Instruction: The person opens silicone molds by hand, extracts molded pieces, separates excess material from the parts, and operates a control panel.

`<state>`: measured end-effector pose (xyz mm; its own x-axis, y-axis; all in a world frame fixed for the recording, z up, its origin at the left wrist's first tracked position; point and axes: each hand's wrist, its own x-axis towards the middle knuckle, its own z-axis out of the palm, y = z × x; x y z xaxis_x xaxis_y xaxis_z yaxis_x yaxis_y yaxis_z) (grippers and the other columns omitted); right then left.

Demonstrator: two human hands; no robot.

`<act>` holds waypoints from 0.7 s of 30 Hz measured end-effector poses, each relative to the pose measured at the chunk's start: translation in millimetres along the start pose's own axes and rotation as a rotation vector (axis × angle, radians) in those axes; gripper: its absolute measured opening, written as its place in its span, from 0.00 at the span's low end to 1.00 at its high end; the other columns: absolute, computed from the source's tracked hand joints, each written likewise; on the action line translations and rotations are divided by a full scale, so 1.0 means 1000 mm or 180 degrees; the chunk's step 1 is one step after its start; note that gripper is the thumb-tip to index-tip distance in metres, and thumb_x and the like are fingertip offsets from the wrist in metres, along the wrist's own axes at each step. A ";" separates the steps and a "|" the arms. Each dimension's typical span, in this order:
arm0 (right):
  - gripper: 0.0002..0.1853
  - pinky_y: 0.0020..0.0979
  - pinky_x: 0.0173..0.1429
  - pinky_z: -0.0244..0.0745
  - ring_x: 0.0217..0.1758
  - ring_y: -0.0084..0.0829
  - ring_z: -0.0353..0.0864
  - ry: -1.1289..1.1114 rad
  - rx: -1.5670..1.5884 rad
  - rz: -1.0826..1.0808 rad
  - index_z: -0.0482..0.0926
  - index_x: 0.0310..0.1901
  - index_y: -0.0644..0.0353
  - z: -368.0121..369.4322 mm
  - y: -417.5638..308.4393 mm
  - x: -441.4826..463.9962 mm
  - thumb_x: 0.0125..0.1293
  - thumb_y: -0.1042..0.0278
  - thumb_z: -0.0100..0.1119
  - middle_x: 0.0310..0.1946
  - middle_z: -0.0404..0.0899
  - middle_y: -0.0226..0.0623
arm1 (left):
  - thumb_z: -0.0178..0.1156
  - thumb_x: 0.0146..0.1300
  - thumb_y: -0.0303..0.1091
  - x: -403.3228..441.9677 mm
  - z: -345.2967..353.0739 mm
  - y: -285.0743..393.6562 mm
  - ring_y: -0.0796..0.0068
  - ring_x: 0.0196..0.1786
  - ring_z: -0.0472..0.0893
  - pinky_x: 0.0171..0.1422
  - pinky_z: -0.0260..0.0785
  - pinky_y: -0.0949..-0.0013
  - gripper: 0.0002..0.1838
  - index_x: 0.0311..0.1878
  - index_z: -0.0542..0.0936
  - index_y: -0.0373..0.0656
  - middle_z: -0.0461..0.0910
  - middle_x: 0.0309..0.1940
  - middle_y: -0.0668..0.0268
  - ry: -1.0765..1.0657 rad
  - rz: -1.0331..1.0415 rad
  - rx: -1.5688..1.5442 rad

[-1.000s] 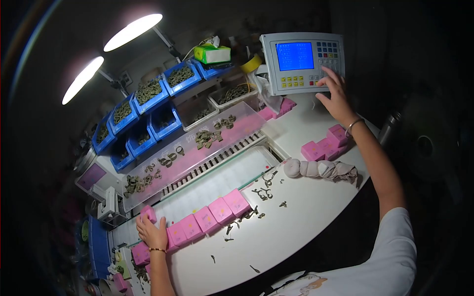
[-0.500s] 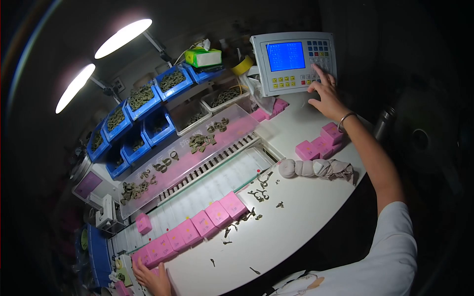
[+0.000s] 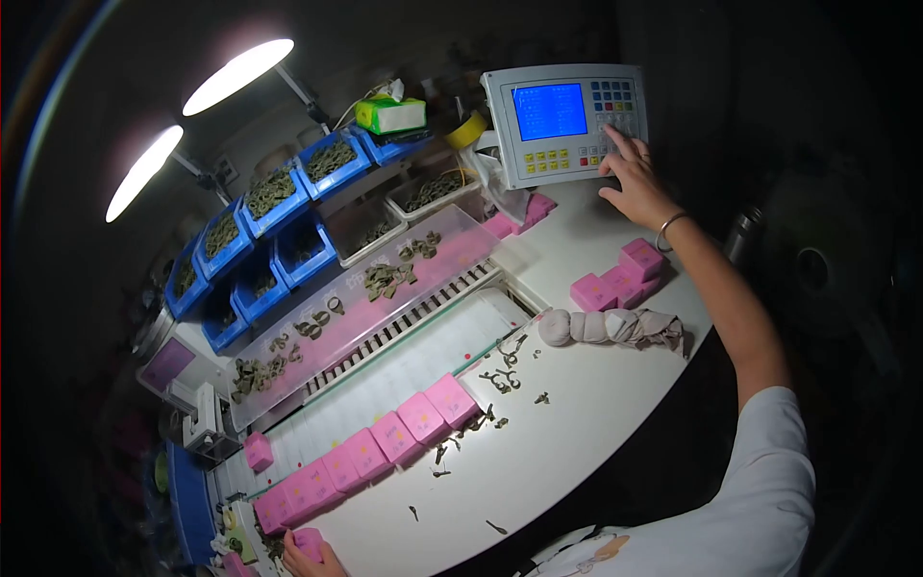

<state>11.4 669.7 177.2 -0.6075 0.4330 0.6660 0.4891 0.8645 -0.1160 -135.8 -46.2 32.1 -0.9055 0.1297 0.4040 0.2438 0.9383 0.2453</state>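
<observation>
My right hand (image 3: 639, 188) is at the control panel (image 3: 567, 125), index finger extended onto the keypad and nothing held. A blue screen with lines of small text is lit beside it. At the bottom left, my left hand (image 3: 312, 563) has its fingers around a pink block (image 3: 308, 542), just below the near end of a row of pink blocks (image 3: 368, 452). The row runs along the edge of a white belt (image 3: 385, 361). A single pink block (image 3: 257, 452) sits apart on the belt's far left. Small dark green pieces (image 3: 500, 378), some ring-shaped, lie on the table.
Blue bins (image 3: 332, 159) of green pieces stand at the back under two lamps (image 3: 238, 77). A clear tray (image 3: 361, 298) holds more pieces. A grey cloth bundle (image 3: 611, 329) and several pink blocks (image 3: 620, 284) lie on the right of the white table (image 3: 452, 524).
My left hand has left the row's end and moved down, now around a pink block. The lone block on the belt has shifted toward the lower left. My right hand stays on the keypad.
</observation>
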 end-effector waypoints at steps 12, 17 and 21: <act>0.17 0.51 0.79 0.60 0.77 0.62 0.60 0.0339 -0.0144 0.0030 0.77 0.40 0.57 -0.002 0.018 0.003 0.53 0.71 0.78 0.82 0.53 0.46 | 0.69 0.64 0.39 -0.022 0.002 0.058 0.44 0.65 0.72 0.72 0.64 0.49 0.32 0.68 0.73 0.35 0.76 0.60 0.45 -0.0390 0.0264 -0.0805; 0.17 0.50 0.78 0.62 0.78 0.58 0.60 0.0414 -0.0315 0.0170 0.76 0.38 0.56 -0.002 0.023 0.004 0.53 0.74 0.78 0.81 0.56 0.44 | 0.69 0.63 0.38 -0.022 0.003 0.064 0.44 0.64 0.72 0.72 0.64 0.49 0.32 0.67 0.73 0.36 0.76 0.59 0.46 -0.0413 0.0407 -0.0860; 0.16 0.50 0.77 0.64 0.78 0.55 0.61 0.0464 -0.0485 -0.0051 0.77 0.38 0.58 -0.005 0.011 0.003 0.53 0.75 0.77 0.81 0.56 0.45 | 0.69 0.63 0.38 -0.023 0.004 0.067 0.44 0.65 0.72 0.72 0.64 0.49 0.31 0.67 0.74 0.37 0.76 0.59 0.46 -0.0378 0.0385 -0.0822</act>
<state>18.1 678.7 181.2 -0.5244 0.3684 0.7677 0.5758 0.8176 0.0010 -99.9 14.8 35.8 -0.8951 0.2864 0.3417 0.4187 0.8033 0.4236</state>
